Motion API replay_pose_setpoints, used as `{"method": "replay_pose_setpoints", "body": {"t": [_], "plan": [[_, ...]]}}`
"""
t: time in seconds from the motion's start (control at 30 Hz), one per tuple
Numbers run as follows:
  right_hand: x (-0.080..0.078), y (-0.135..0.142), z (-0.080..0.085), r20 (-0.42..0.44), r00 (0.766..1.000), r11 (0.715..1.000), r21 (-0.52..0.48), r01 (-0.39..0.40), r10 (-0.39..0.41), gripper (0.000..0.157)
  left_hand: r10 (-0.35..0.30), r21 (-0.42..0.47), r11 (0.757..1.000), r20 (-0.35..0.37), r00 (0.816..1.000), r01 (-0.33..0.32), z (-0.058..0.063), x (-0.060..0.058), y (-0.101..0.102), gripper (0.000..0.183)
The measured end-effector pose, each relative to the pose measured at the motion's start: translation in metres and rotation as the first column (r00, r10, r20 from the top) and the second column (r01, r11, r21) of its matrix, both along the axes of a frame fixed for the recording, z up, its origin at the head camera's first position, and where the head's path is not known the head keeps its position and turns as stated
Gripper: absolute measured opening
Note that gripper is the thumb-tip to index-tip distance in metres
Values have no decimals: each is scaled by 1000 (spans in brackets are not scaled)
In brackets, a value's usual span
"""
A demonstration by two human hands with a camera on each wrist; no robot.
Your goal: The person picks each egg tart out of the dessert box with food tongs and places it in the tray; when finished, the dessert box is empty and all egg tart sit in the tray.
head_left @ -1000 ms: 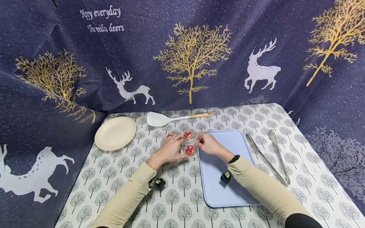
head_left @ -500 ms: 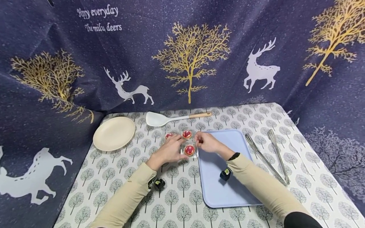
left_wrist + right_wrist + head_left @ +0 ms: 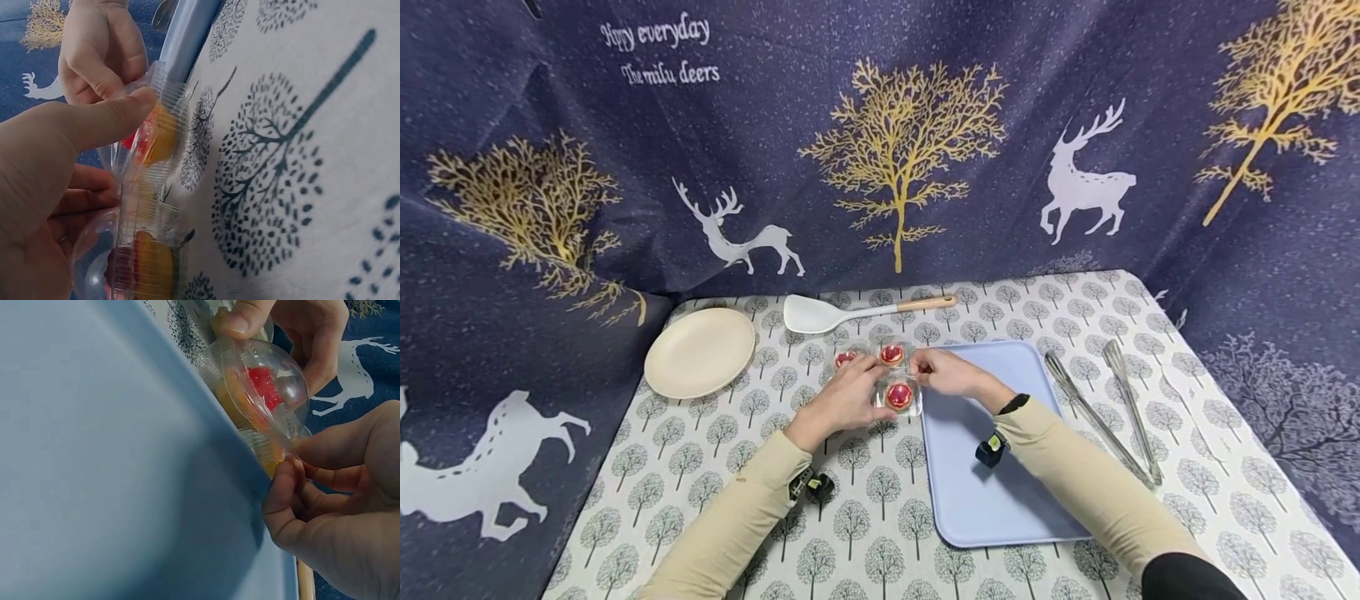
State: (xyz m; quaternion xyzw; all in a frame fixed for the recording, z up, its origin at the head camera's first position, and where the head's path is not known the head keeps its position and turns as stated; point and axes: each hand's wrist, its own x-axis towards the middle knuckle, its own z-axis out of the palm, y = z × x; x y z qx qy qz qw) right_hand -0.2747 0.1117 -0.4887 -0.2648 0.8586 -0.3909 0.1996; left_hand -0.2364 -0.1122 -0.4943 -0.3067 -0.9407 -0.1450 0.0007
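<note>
A clear plastic clamshell pack (image 3: 912, 406) with domed lids lies on the table, left of a light blue tray (image 3: 977, 500). Several red-topped tarts (image 3: 899, 395) show inside it; my left hand covers part of the pack. My left hand (image 3: 846, 393) holds the pack, its thumb on the near rim and its fingers over the lid. At the pack's right edge, my right hand (image 3: 950, 372) pinches the plastic rim between thumb and curled fingers. In the right wrist view, a red-and-yellow tart (image 3: 265, 387) sits under a clear dome beside those fingertips.
A cream plate (image 3: 700, 352) stands at the left back. Behind the pack lies a white turner (image 3: 820, 315) with a wooden handle. Metal tongs (image 3: 1101, 417) lie spread to the right of the tray. A dark deer-print curtain (image 3: 850, 125) hangs behind the table.
My right hand stays at the pack's right edge and shifts slightly left, its wrist turning a little. My left hand keeps its hold on the pack. The head view has moved slightly.
</note>
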Motion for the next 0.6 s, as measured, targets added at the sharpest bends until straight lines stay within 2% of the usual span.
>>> {"method": "replay_pose_setpoints", "body": {"t": [0.3,0.6], "plan": [[2,2,0,-54,998,999,32,41,-39,10,-3,13,1000,-9,1000,3,-1,0,1,81],[6,-1,-1,-180,981,995,54,79,-68,11,-9,-3,1000,18,1000,9,7,5,1,87]]}}
